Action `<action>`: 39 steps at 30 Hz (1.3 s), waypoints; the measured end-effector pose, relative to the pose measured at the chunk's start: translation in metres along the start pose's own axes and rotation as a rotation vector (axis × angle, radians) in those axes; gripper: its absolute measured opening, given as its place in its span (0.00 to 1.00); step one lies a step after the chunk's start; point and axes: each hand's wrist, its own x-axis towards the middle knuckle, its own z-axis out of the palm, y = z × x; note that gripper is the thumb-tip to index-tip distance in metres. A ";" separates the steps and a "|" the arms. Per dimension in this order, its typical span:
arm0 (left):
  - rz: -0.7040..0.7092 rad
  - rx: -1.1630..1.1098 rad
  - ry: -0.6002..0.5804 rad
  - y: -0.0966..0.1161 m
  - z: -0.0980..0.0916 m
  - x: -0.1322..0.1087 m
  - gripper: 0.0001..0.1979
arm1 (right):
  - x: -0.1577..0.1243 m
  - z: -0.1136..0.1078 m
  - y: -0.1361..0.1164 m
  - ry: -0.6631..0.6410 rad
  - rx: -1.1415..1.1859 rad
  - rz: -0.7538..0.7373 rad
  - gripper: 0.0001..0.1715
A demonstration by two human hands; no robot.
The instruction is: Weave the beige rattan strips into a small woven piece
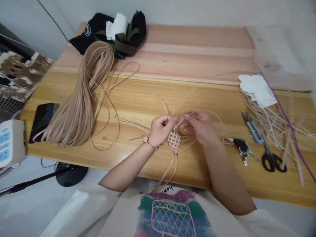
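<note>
A small piece of open weaving [174, 141], made of beige strands, lies on the wooden table in front of me. My left hand [161, 130] pinches its upper left edge between thumb and forefinger. Just to the right, my right hand [199, 125] has its fingers closed on a thin beige strand [181, 121] that comes off the top of the weaving. The strand's loose length curves away to the right. More strand ends spread out to the left, to the right and down toward my shirt. My fingers partly cover the weaving's top edge.
A large bundle of beige strands [81, 98] lies at left, beside a dark phone [41, 120]. Behind it sits a black bag [133, 33] with a white paper roll [118, 26]. At right are keys [244, 149], blue snips [254, 130], black-handled scissors [271, 161] and cut strands [270, 121].
</note>
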 end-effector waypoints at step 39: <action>0.021 0.065 -0.001 -0.007 0.000 0.003 0.15 | -0.003 -0.002 0.010 -0.513 -0.315 0.196 0.18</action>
